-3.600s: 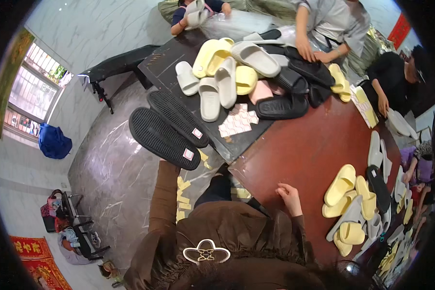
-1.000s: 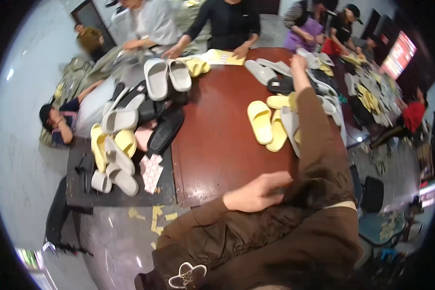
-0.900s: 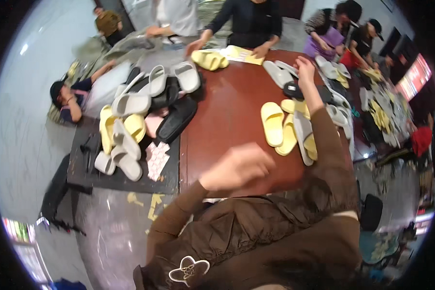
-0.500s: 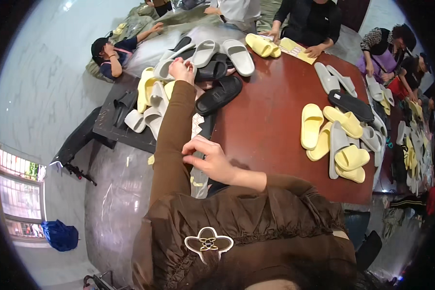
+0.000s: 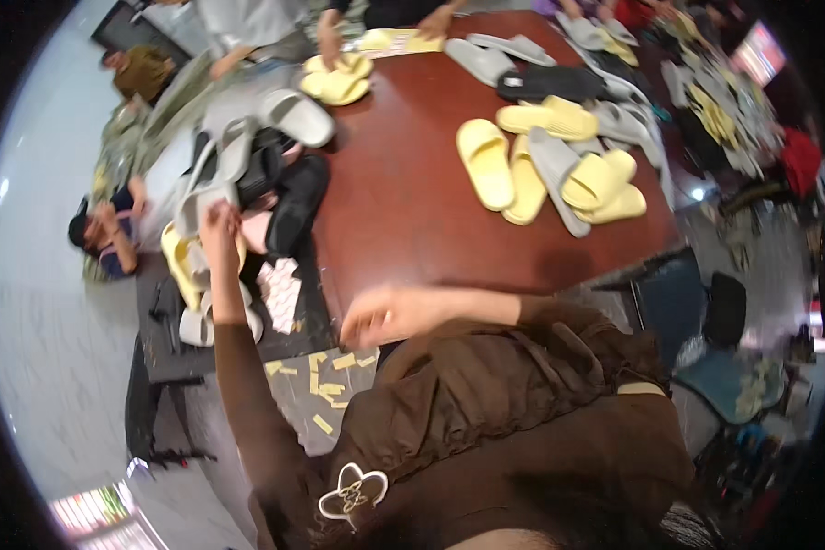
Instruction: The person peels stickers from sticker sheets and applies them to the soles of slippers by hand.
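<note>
My left hand (image 5: pixel 218 223) reaches far out to a heap of slippers on a low dark table (image 5: pixel 165 353) at the left. Its fingers curl around the end of a grey slipper (image 5: pixel 206 179). Pale yellow slippers (image 5: pixel 181 261) and a black slipper (image 5: pixel 295 203) lie right beside it. My right hand (image 5: pixel 390 312) hovers at the near edge of the red-brown table (image 5: pixel 403 202), fingers loosely spread and holding nothing. The picture is motion-blurred.
Yellow and grey slippers (image 5: pixel 545 170) lie piled on the table's right half, with a black one (image 5: pixel 550 84) behind. Other people work along the far side and one sits at the left (image 5: pixel 101 238). White cards (image 5: pixel 280 291), yellow paper strips (image 5: pixel 325 371), and a dark chair (image 5: pixel 724 307) are nearby.
The view has swung round. My left arm stays stretched to the slipper heap, and its hand now closes on a grey slipper. My right hand has shifted toward the table's near edge.
</note>
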{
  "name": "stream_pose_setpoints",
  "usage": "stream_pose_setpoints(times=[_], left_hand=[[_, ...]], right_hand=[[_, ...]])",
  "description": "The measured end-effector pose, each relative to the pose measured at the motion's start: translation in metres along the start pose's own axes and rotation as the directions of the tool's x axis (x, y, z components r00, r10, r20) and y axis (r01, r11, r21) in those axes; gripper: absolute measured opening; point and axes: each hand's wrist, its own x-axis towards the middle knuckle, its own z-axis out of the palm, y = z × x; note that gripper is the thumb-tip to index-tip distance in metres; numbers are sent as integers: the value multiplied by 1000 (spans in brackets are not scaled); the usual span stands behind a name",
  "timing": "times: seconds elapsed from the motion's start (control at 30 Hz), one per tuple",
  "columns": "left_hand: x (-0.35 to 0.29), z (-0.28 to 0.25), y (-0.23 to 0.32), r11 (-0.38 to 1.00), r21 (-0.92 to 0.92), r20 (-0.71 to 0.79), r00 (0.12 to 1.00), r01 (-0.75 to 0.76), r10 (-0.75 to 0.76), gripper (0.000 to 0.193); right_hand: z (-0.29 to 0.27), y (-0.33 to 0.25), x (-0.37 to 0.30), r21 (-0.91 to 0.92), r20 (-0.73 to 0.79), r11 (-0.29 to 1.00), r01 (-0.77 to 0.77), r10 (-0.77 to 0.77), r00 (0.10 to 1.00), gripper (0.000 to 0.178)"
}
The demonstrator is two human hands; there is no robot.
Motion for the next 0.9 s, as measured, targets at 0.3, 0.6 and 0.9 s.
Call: stream_pose_setpoints(times=[0.3,0.6,0.9], left_hand=[[-266,139,-42,895,396,607,674,204,-422,25],[-275,190,-15,873,474,631,736,-114,-246,25],[-279,198,-44,880,474,583,760,-30,-288,25]], right_hand=[[-138,-14,-197,-19,-919,965,-261,86,386,29],[-22,-208,-95,337,13,801,494,-529,849,32],[-22,-221,-62,475,381,786,396,-589,713,33]])
